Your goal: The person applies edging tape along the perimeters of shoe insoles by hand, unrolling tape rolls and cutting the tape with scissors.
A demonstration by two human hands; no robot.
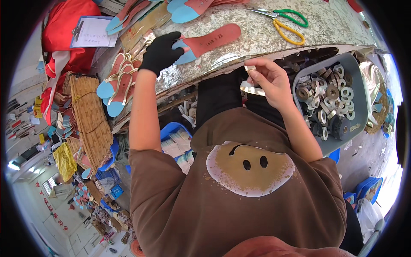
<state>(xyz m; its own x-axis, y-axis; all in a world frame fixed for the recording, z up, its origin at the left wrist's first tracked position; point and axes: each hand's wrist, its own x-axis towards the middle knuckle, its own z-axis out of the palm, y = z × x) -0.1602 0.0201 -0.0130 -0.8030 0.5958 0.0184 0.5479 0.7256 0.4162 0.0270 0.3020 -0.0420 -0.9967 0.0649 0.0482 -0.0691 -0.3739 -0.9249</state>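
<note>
My left hand [162, 53], in a black glove, grips the blue end of a flat shoe insole [214, 39] on the worktable. The insole's longer part is reddish-brown with dark markings, and it points to the right. In front of the table's edge, my bare right hand [274, 83] pinches a shiny pale-gold strip [253, 89] between thumb and fingers; part of it is hidden by the hand. Left of my gloved hand lies a pile of similar insoles [122, 88] with thin gold straps across them. Scissors [276, 20] with green and yellow handles rest farther back.
A grey bin [366, 98] at the right holds several tape rolls. More insoles [192, 9] lie along the far side of the worktable [252, 38]. A clipboard [92, 32] with paper lies at the far left, above a woven bamboo basket [90, 120]. Blue baskets stand below the table.
</note>
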